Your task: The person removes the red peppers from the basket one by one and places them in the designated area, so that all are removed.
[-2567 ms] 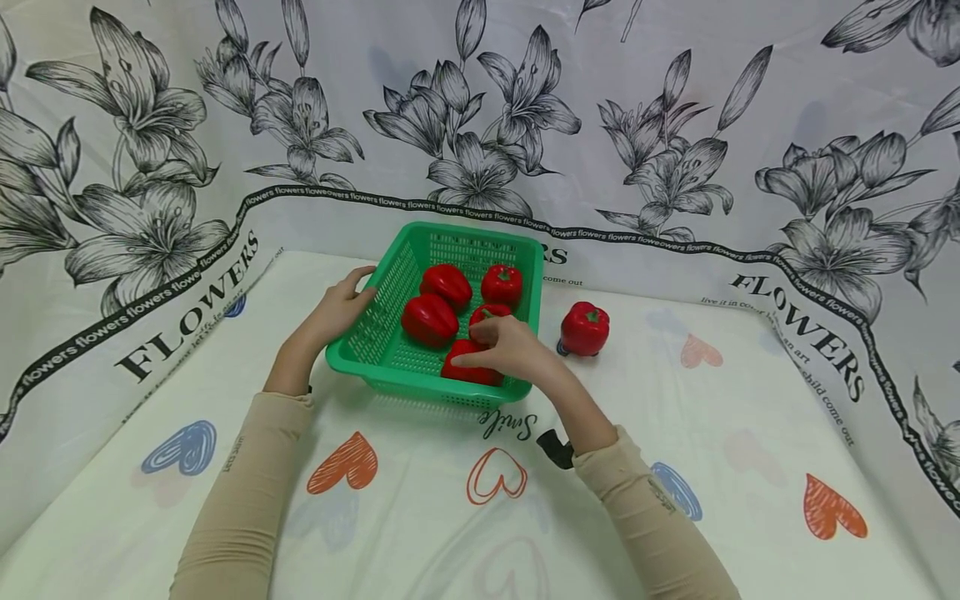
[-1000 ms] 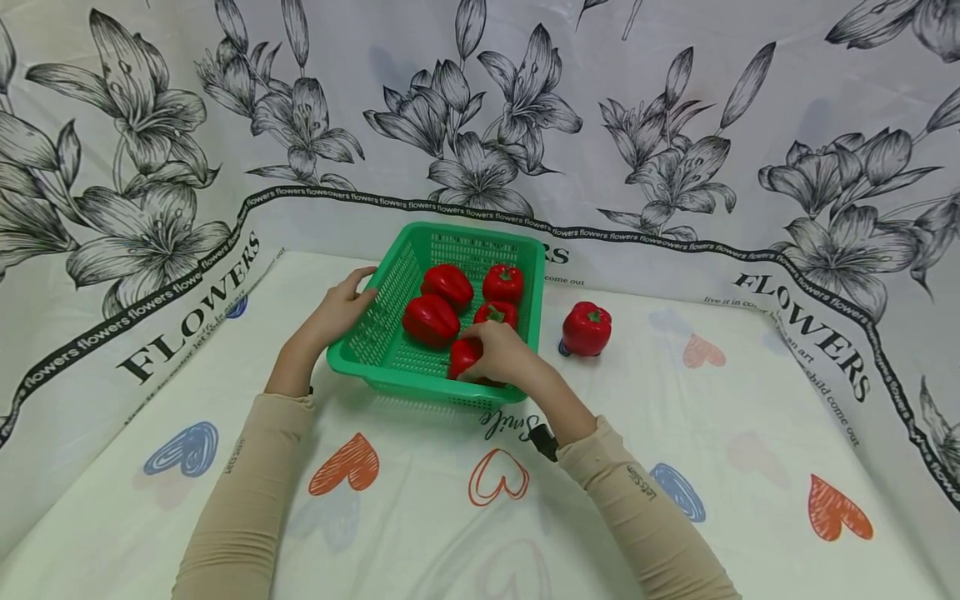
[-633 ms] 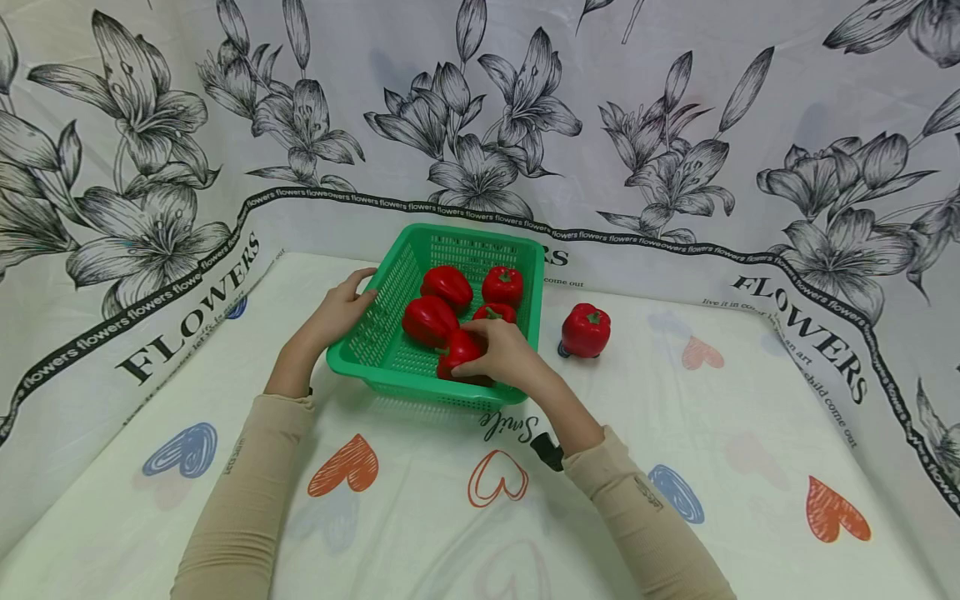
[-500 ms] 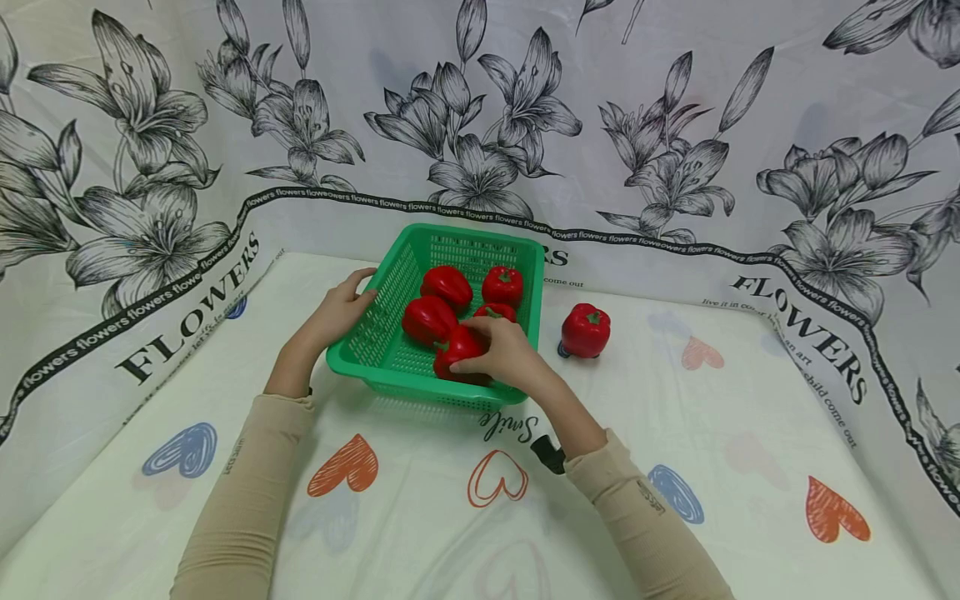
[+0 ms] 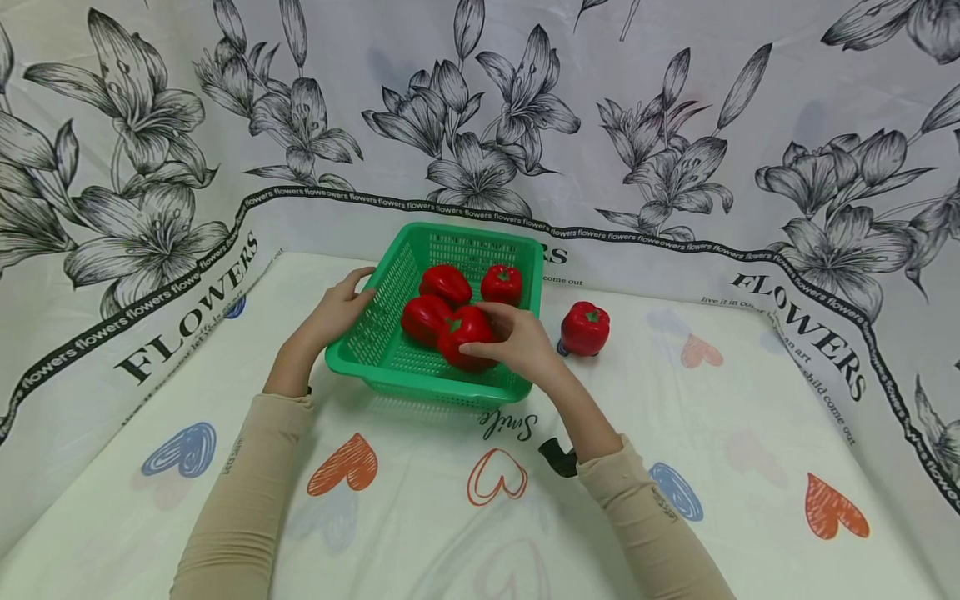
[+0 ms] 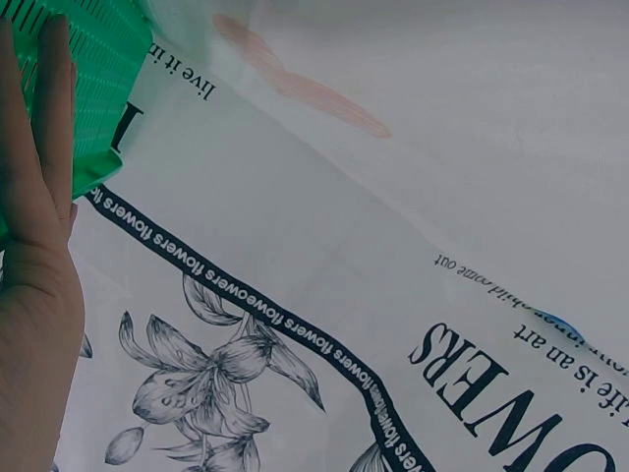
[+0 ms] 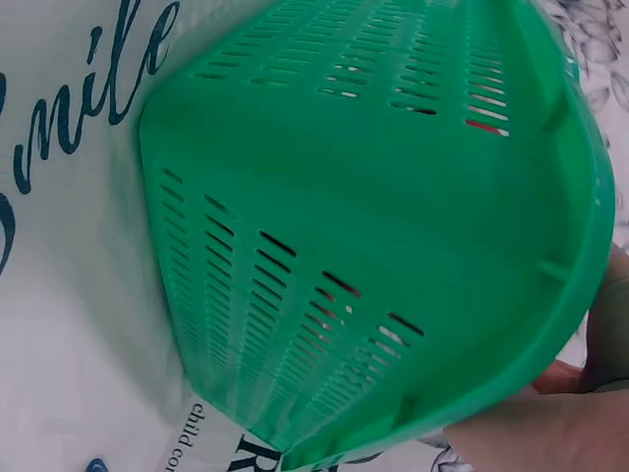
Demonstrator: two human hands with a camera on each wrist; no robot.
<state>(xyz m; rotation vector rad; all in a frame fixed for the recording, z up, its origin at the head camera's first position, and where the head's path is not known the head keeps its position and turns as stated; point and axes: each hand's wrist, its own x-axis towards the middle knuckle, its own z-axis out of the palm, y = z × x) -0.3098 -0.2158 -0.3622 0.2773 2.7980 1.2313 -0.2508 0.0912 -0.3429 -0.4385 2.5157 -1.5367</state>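
Observation:
A green plastic basket with slotted walls holds several red bell peppers. My right hand reaches in over its near right corner and grips one bell pepper between thumb and fingers, stem facing left and up. Around it lie a bell pepper to the left, another behind, and a third at the far right; one more is hidden. My left hand rests against the basket's left wall, fingers straight in the left wrist view. The basket wall hides the held pepper in the right wrist view.
One bell pepper stands on the cloth right of the basket, with something small and dark at its base. The white tablecloth carries printed hearts and lettering. A flower-printed cloth rises behind.
My right hand has taken hold of the near-right pepper, turned its stem up, and shifted it slightly away from the front wall, covering the pepper behind it. The left hand stays put.

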